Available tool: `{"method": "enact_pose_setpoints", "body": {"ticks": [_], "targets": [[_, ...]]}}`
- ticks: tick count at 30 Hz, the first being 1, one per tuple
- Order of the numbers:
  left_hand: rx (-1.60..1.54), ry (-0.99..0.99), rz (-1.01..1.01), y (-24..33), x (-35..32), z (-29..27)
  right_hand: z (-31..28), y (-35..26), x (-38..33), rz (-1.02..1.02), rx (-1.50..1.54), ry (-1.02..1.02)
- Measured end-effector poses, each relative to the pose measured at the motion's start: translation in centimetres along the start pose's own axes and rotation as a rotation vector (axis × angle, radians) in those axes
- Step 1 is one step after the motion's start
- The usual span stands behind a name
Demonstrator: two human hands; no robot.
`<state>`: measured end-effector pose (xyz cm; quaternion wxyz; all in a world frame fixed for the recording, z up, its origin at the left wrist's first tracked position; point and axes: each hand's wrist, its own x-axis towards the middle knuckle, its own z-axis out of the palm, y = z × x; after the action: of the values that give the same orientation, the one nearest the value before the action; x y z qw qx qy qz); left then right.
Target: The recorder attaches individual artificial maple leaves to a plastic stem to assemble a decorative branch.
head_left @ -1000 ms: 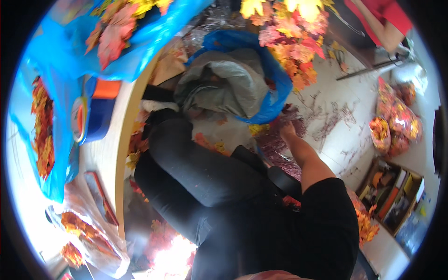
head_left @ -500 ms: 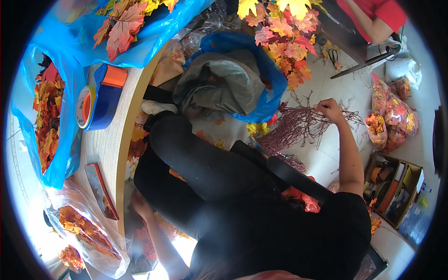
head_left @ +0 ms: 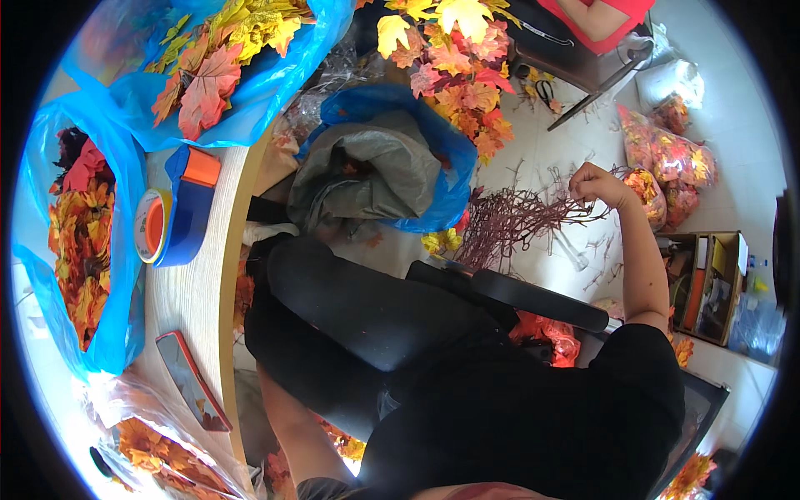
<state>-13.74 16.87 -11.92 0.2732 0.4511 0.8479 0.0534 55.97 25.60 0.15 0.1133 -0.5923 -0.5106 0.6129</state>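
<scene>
My right hand [head_left: 596,185] is closed at the upper right end of a bundle of thin, dark reddish-brown bare twigs [head_left: 512,223]. The twigs fan out leftward above the floor, beside the black chair armrest [head_left: 537,298]. My left forearm [head_left: 293,421] reaches up between the table edge and my thigh; the hand itself is hidden there, so its fingers cannot be seen. Near the twigs' left end, a blue bag with a grey lining [head_left: 367,171] stands gaping on the floor.
The wooden table [head_left: 196,304] bears a blue tape dispenser [head_left: 187,217], a red-edged phone [head_left: 192,379] and blue bags of artificial autumn leaves [head_left: 82,242]. Leaf garlands [head_left: 467,71] hang at the top. Right are bagged leaves [head_left: 679,158], a box of supplies [head_left: 704,283] and another person's arm [head_left: 592,18].
My head view has shifted. My right wrist is now more bent, with the twigs still in hand. My left hand, partly visible before beside the table edge, has gone out of sight.
</scene>
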Motion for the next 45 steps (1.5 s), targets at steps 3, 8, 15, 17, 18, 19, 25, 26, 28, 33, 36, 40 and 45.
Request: {"method": "enact_pose_setpoints", "body": {"ticks": [3,8,15,17,18,19,25,26,28,33,36,40,45], "targets": [[0.069,-0.094,-0.036,1.6,0.9,1.3,-2.4,0.8,-2.3,-0.067,0.122,0.134],[0.233,-0.212,-0.151,-7.1,-12.7,3.0,-7.5,1.2,-3.5,-0.383,0.662,0.131],[0.412,-0.343,-0.330,-12.2,-17.3,3.1,-3.7,-0.7,1.0,0.021,-0.549,0.406],[0.473,-0.378,-0.374,-13.3,-17.9,3.0,-4.4,-1.5,1.7,-0.113,-0.420,0.502],[0.506,-0.394,-0.391,-13.8,-17.8,2.9,-4.3,-1.8,1.3,-0.109,-0.365,0.532],[0.538,-0.410,-0.405,-14.4,-17.7,2.6,-4.1,-2.1,0.6,-0.114,-0.361,0.539],[0.122,0.227,0.057,1.7,-22.5,-2.2,2.2,-5.8,-0.2,-0.109,-0.264,0.347],[-0.250,0.193,0.279,6.9,-23.1,-2.3,4.2,-5.9,-0.2,-0.161,-0.205,0.304],[-0.773,-0.283,0.498,13.4,-22.8,0.3,7.0,-4.8,-0.2,-0.236,-0.076,0.242],[-1.631,-1.409,-0.338,27.6,-21.2,9.0,13.6,-6.5,-2.2,-0.361,-0.149,0.054],[-1.728,-1.209,-0.209,29.8,-18.6,14.0,13.9,-6.6,-3.3,-0.670,-0.477,-0.160],[-1.724,-1.005,-0.022,27.6,-18.6,15.2,8.1,-4.7,-2.2,-0.639,-0.101,0.000],[-1.742,-1.207,0.038,28.9,-21.0,14.4,8.1,1.9,4.9,-0.194,-0.136,0.132]]}}
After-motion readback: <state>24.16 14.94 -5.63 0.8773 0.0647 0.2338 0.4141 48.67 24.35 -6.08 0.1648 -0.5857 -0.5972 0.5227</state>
